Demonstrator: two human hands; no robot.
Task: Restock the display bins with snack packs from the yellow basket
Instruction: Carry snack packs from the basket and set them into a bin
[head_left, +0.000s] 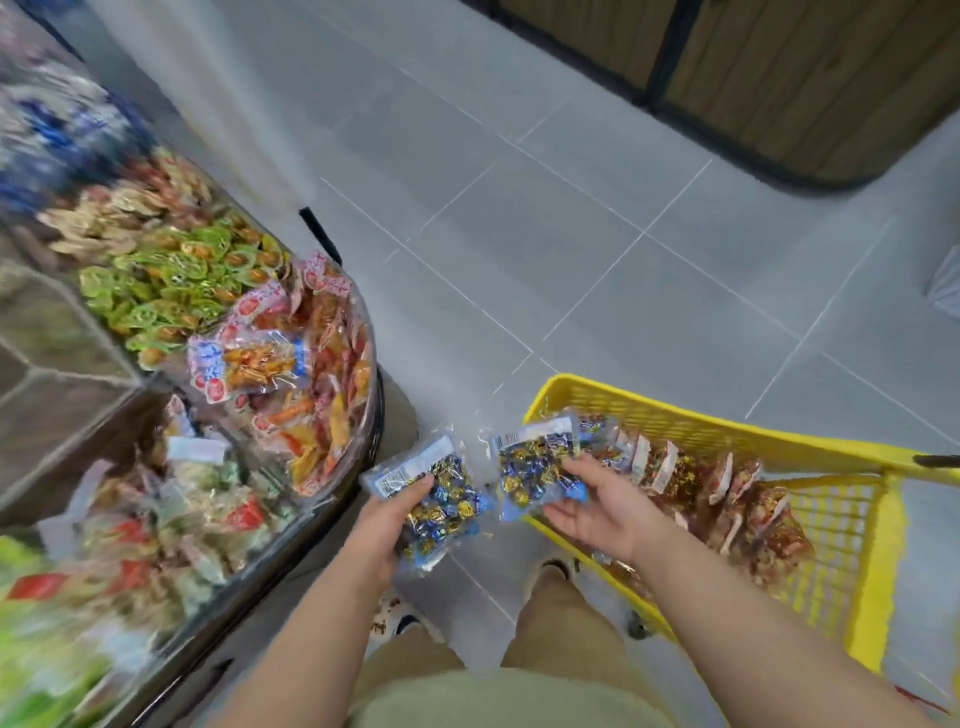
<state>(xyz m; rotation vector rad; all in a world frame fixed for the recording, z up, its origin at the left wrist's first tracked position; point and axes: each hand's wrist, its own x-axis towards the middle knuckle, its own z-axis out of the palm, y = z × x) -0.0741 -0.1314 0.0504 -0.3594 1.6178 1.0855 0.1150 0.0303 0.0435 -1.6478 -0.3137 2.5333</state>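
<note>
**Two packs in hand, basket far from empty**

The display bins (208, 364) on the left are already heaped, so room looks tight. Just beside them the left hand (382, 530) grips a candy pack (441, 504). The right hand (597, 512) pinches a second pack (535, 462) over the yellow basket (675, 400). Many red packs (737, 499) wait inside it.

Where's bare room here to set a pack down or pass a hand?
Free: gray floor between the display bins and the yellow basket; bare mesh right of the red packs. Crowded: orange packs and green packs heap their bins. Left hand holds the left candy pack, right hand the right candy pack.
</note>
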